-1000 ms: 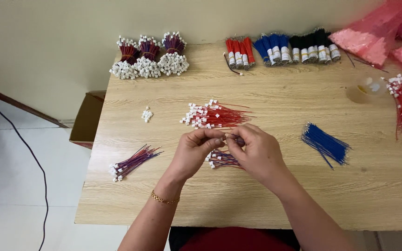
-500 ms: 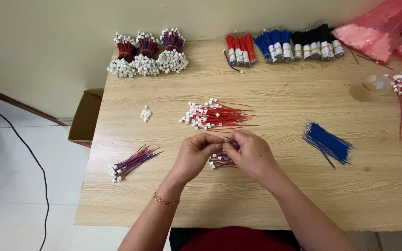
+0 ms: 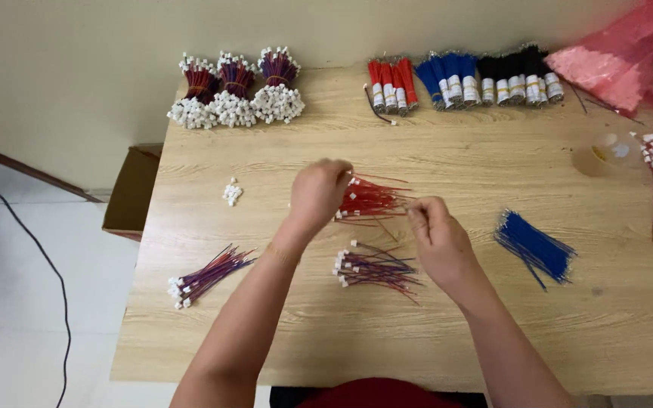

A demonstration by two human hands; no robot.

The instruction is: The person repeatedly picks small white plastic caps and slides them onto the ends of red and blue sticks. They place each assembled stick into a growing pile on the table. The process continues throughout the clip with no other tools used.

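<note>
My left hand (image 3: 319, 193) rests on the pile of red wires (image 3: 372, 202), fingers curled over its connector end; whether they pinch one, I cannot tell. My right hand (image 3: 436, 238) sits just beside the wire tips, fingertips pressed together. Best to lift one strand cleanly, not several.

1. Two hands: left hand (image 3: 319, 193), right hand (image 3: 438, 243).
2. Three bundles with white plugs (image 3: 234, 106), upper left of the frame.
3. One blue wire pile (image 3: 534, 247), right of centre.
4. One cardboard box (image 3: 131, 193), left edge.
</note>
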